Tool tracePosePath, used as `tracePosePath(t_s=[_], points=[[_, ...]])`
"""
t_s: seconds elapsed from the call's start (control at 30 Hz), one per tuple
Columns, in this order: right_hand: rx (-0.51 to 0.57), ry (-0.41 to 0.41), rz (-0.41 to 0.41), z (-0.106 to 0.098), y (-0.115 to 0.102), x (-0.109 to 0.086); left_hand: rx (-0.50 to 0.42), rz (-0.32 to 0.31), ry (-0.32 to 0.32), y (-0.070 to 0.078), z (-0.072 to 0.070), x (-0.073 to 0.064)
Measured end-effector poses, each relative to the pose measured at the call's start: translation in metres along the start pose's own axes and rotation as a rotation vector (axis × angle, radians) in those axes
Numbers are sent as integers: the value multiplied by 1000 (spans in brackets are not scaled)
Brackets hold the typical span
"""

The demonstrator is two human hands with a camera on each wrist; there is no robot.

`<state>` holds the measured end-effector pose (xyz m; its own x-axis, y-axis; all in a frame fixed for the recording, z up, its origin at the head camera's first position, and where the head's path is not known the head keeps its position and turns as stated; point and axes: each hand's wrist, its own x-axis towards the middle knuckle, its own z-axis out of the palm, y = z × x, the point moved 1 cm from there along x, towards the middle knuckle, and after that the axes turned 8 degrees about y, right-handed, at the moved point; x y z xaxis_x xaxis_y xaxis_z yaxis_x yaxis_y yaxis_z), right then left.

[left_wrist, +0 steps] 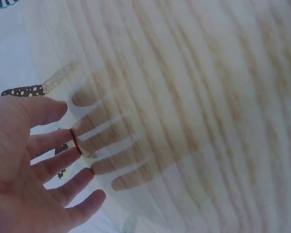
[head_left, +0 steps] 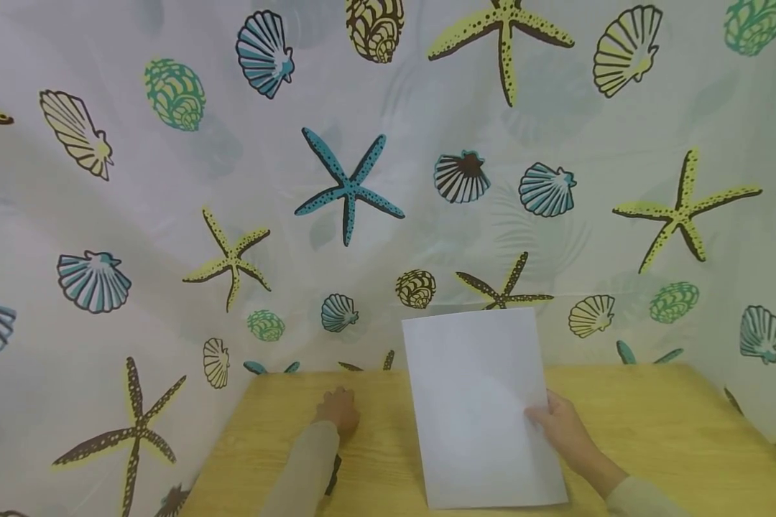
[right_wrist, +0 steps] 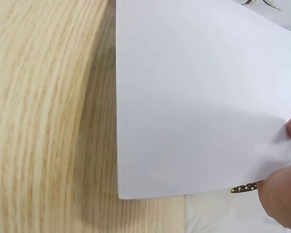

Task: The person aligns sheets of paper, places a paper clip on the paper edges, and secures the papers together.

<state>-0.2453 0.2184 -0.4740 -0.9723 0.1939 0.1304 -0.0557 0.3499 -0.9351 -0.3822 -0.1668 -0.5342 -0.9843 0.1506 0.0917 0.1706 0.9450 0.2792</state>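
Observation:
A blank white sheet of paper (head_left: 481, 413) stands nearly upright over the table, to the right of centre. My right hand (head_left: 562, 427) pinches its right edge, thumb on the near face and the other fingers hidden behind. In the right wrist view the paper (right_wrist: 199, 97) fills much of the picture, with part of the right hand (right_wrist: 283, 194) at its edge. Toward the table's back left, my left hand (head_left: 338, 411) reaches out low over the wood. Its fingers are loosely extended in the left wrist view, and a thin red strip (left_wrist: 75, 141) shows right at the fingertips.
The light wooden table (head_left: 375, 459) reflects the left hand. Behind it and on both sides hangs a white curtain (head_left: 401, 237) printed with starfish and shells. A dark band (head_left: 333, 475) shows at the left wrist.

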Motion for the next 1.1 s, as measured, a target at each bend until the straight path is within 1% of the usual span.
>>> tracePosePath(t_s=[0.13, 0.33, 0.53, 0.63, 0.8, 0.9, 1.1], points=[[0, -10, -5, 1, 2, 0, 3, 32, 37, -3, 3, 2], [12, -14, -23, 1, 3, 2, -19, 88, 108, -5, 1, 1], [23, -16, -19, 1, 3, 2, -19, 110, 154, -9, 3, 0], [18, -16, -10, 2, 3, 2, -30, 111, 160, -9, 1, -2], [8, -24, -9, 1, 1, 1, -32, 109, 144, -9, 2, -2], [2, -34, -12, 1, -1, 0, -37, 124, 149, -10, 2, -3], [-2, -34, -12, -1, -2, -1, -43, 143, 160, -6, -3, -8]])
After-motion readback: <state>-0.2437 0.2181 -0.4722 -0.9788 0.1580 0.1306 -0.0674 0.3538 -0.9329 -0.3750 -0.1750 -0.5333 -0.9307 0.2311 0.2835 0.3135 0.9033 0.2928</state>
